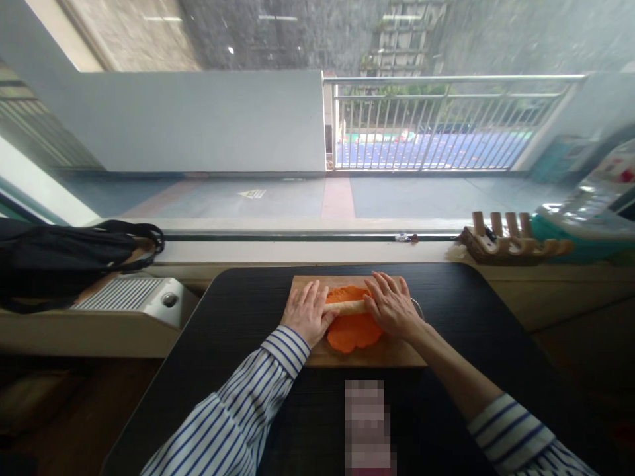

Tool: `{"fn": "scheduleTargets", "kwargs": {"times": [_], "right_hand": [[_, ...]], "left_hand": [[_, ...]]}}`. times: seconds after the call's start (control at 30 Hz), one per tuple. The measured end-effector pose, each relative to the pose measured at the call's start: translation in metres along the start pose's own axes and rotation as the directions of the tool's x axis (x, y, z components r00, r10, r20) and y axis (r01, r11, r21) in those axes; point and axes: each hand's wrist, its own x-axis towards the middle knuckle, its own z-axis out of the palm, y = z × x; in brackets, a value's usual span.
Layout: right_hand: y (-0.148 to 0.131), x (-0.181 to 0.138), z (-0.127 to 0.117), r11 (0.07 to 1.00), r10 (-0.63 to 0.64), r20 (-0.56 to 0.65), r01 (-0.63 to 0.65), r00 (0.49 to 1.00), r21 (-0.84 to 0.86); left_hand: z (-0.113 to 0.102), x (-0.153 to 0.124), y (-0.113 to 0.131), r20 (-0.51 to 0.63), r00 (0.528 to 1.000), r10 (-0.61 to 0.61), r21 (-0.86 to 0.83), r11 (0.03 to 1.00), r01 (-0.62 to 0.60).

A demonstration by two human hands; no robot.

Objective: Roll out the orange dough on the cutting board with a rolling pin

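Observation:
A flat sheet of orange dough (353,329) lies on a wooden board (367,356) on a black table (233,344). A pale wooden rolling pin (346,306) rests across the dough's far half. My left hand (307,312) lies flat on the pin's left end, fingers stretched out. My right hand (393,305) presses flat on the pin's right end, fingers also extended. Most of the pin is hidden under both palms.
A white radiator-like unit (143,296) and a black bag (59,259) sit to the left of the table. A wooden rack (510,241) and a teal container (580,238) stand on the sill at the right. A window lies ahead.

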Motion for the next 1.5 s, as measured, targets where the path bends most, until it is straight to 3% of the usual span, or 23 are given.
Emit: {"fn": "scheduleTargets", "kwargs": {"times": [0.17, 0.27, 0.43, 0.8, 0.97, 1.2, 1.37, 1.5], "right_hand": [[0.006, 0.032, 0.001, 0.999, 0.045, 0.099, -0.047, 0.994, 0.025], [0.009, 0.046, -0.001, 0.998, 0.035, 0.132, -0.042, 0.991, 0.047], [0.01, 0.06, -0.002, 0.995, 0.068, 0.126, -0.076, 0.99, 0.065], [0.011, 0.084, 0.0, 0.986, 0.129, 0.074, -0.135, 0.989, 0.094], [0.01, 0.073, -0.001, 0.989, 0.1, 0.097, -0.109, 0.99, 0.097], [0.004, 0.036, 0.004, 0.993, 0.109, 0.029, -0.11, 0.994, 0.036], [-0.002, 0.011, 0.007, 0.994, 0.105, -0.008, -0.105, 0.994, 0.013], [0.0, 0.011, 0.005, 0.996, 0.093, 0.012, -0.093, 0.996, 0.002]], "left_hand": [[-0.002, 0.025, -0.008, 0.07, 0.997, -0.043, -0.031, 0.998, 0.046], [0.001, 0.037, -0.013, 0.055, 0.996, -0.076, -0.064, 0.995, 0.079], [0.011, 0.052, -0.019, -0.011, 0.994, -0.107, -0.082, 0.991, 0.106], [0.017, 0.078, -0.032, -0.012, 0.995, -0.102, -0.121, 0.988, 0.1], [0.018, 0.069, -0.029, 0.084, 0.99, -0.11, -0.101, 0.988, 0.118], [0.003, 0.047, -0.016, 0.184, 0.982, -0.048, -0.123, 0.99, 0.071], [-0.004, 0.031, -0.012, 0.162, 0.987, 0.012, -0.148, 0.989, 0.012], [-0.003, 0.027, -0.009, 0.121, 0.993, 0.014, -0.144, 0.99, 0.003]]}}
